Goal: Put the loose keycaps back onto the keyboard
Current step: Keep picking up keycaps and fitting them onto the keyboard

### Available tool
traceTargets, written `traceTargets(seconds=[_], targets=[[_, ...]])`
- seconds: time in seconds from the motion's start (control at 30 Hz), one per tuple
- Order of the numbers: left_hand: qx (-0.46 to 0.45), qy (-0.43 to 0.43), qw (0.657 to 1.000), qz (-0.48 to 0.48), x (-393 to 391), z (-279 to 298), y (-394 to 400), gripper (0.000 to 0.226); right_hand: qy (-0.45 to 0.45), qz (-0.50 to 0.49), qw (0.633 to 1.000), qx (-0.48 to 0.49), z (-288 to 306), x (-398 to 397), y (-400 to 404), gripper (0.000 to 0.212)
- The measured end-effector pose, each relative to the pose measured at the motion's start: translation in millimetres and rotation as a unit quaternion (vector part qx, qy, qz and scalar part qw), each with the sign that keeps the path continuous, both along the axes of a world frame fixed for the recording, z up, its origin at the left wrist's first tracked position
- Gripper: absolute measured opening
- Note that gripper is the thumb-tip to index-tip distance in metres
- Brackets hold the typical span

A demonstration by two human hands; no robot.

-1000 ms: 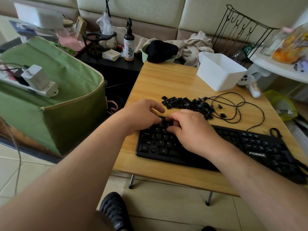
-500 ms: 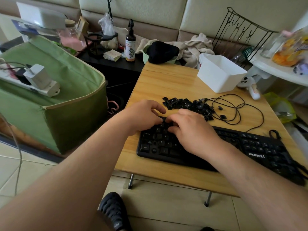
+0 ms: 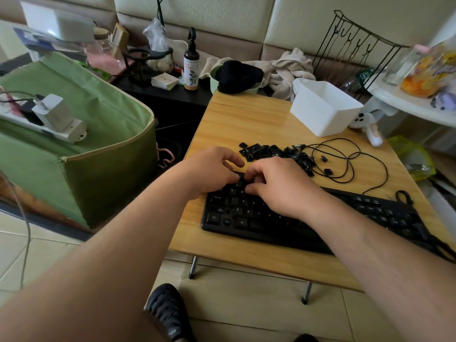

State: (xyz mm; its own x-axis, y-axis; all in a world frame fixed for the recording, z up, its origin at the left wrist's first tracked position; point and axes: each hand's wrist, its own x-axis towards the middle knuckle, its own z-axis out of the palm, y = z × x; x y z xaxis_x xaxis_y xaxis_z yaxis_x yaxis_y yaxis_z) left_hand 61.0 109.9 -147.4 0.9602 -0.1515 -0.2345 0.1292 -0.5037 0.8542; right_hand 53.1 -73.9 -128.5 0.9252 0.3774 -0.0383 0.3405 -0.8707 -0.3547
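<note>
A black keyboard (image 3: 370,213) lies along the near edge of the small wooden table (image 3: 246,119), with a few bare sockets at its left end. Behind it lies a heap of loose black keycaps (image 3: 274,151), with a few strays (image 3: 328,172) inside the cable loops. My left hand (image 3: 209,169) and my right hand (image 3: 281,186) hover over the keyboard's top-left rows with curled fingers. Their fingertips meet on a small black keycap (image 3: 242,178) and pinch it down against the board. My right hand hides the middle keys.
The keyboard's black cable (image 3: 350,159) coils on the table to the right of the heap. A white plastic bin (image 3: 323,107) stands at the back right, with a white controller (image 3: 367,124) beside it. A green fabric box (image 3: 98,149) stands left of the table. My black shoe (image 3: 167,312) is under the near edge.
Both hands stay over the keyboard's top-left corner. The fingertips have drawn slightly closer together. Nothing else on the table has moved.
</note>
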Motion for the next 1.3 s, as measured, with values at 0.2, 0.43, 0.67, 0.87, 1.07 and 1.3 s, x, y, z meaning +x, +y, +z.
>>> traceTargets(seconds=[0.2,0.43,0.67,0.87,1.07,1.3], targets=[[0.002,0.000,1.000,0.000,0,0,2,0.028,-0.011,0.033,0.997,-0.066,7,0,-4,0.019],[-0.004,0.000,1.000,0.002,1,-1,3,0.027,-0.006,0.069,0.995,-0.077,11,6,-8,0.016],[-0.011,0.002,1.000,-0.003,0,2,9,0.031,0.008,0.000,0.997,0.072,4,8,-21,0.008],[0.006,0.004,1.000,-0.003,3,3,13,0.033,0.041,-0.018,0.994,0.095,-1,8,-18,0.010],[0.008,0.000,1.000,-0.004,3,2,12,0.032,0.029,-0.013,0.999,0.030,4,9,-10,0.011],[0.010,-0.011,1.000,-0.002,2,-1,11,0.031,0.040,-0.046,0.998,0.018,7,12,-2,0.011]])
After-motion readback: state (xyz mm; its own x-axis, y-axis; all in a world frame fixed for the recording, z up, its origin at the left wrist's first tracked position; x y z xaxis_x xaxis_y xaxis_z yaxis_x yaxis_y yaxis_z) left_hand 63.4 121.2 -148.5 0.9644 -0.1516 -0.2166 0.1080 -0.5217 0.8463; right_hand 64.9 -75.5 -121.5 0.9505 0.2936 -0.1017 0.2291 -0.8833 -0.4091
